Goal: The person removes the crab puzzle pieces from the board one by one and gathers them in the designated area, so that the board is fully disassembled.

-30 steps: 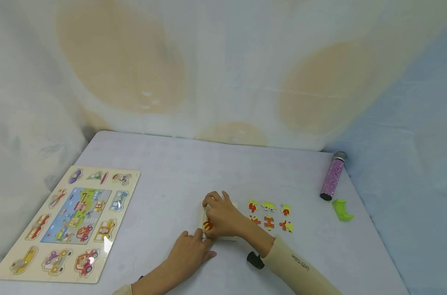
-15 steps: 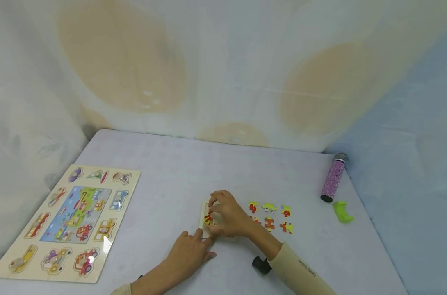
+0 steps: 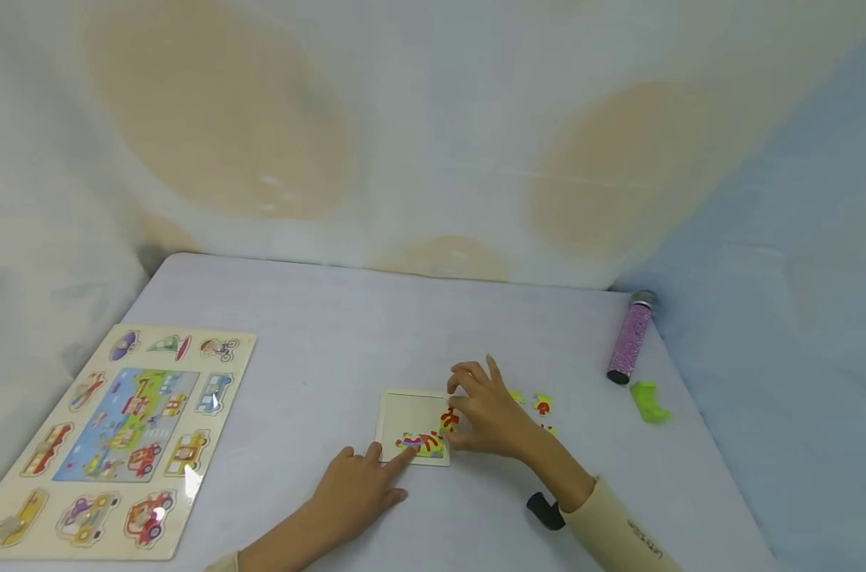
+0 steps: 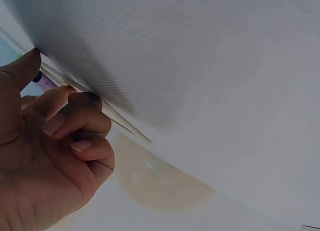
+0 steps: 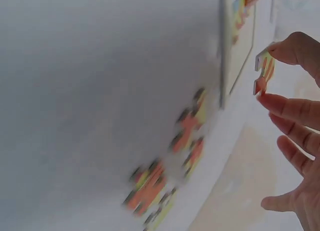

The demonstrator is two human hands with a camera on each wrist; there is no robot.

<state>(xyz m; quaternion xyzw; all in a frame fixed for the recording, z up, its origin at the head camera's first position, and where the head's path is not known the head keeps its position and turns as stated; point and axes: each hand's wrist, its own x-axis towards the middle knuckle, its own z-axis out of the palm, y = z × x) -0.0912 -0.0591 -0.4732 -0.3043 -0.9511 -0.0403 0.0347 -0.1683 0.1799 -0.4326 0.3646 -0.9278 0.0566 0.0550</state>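
A small square puzzle tray lies on the table before me, with joined red and yellow puzzle pieces along its near right edge. My left hand rests at the tray's near left corner. Its index fingertip presses on those pieces, while the other fingers bend loosely in the left wrist view. At the tray's right side, my right hand pinches one red and yellow jigsaw piece between thumb and index finger, the other fingers spread. Behind this hand, loose jigsaw pieces lie partly hidden.
A large vehicle puzzle board lies on the left. Toward the right edge are a glittery pink microphone and a green curved piece. A black object shows beside the right sleeve.
My right hand has moved right across the tray with the pinched jigsaw piece, uncovering the tray's left part. My left index finger now reaches over the tray onto the pieces. The head view shifted slightly.
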